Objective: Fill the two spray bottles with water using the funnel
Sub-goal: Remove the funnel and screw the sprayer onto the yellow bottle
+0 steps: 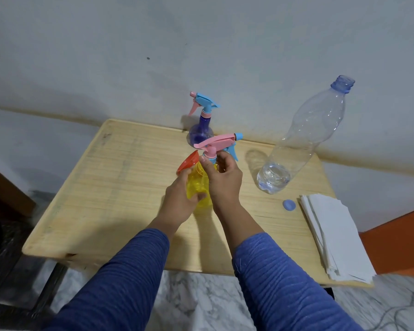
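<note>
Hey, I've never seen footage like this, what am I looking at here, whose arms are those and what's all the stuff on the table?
This is one picture from a camera worn on a person's head, looking down at their own arms in blue sleeves. The left hand steadies a yellow spray bottle, while the right hand grips its pink trigger top. On the wooden table stand a purple spray bottle, an orange funnel, an open, nearly empty water bottle, its blue cap and white paper.
</note>
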